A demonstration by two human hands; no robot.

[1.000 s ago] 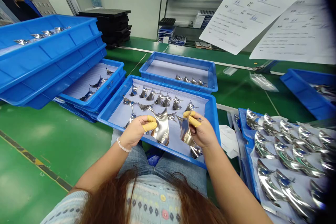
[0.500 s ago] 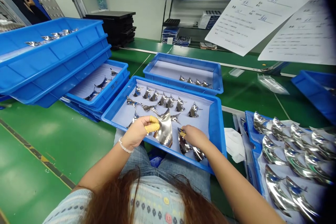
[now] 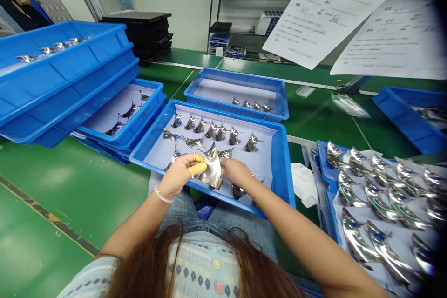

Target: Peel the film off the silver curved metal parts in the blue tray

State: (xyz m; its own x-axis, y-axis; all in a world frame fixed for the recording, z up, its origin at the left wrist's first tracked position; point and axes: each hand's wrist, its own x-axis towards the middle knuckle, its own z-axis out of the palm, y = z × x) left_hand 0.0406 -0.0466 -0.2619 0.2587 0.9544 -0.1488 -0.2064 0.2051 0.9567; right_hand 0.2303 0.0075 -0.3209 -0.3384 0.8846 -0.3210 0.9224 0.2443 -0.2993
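Note:
My left hand (image 3: 179,172), with yellow finger covers, pinches the left edge of a shiny curved metal piece (image 3: 212,167) held over the near side of a blue tray (image 3: 283,167). At the piece's right edge my right hand (image 3: 236,172) has its fingers curled in, their tips partly hidden behind the metal. Below that hand, another metal piece (image 3: 238,192) lies on the tray's white liner. Smaller pointed metal pieces (image 3: 221,132) stand in a row along the far side, with more lying near the left hand.
A second blue tray (image 3: 240,77) with several pieces sits behind. Stacked blue trays (image 3: 63,88) rise at left. To the right are a white cloth (image 3: 303,184) and a tray of curved metal parts (image 3: 380,200). Paper sheets (image 3: 314,18) hang at upper right.
My right hand has moved left, from above the near-right pieces to the edge of the held piece. My left hand still holds that piece, now turned slightly. The view has shifted a little.

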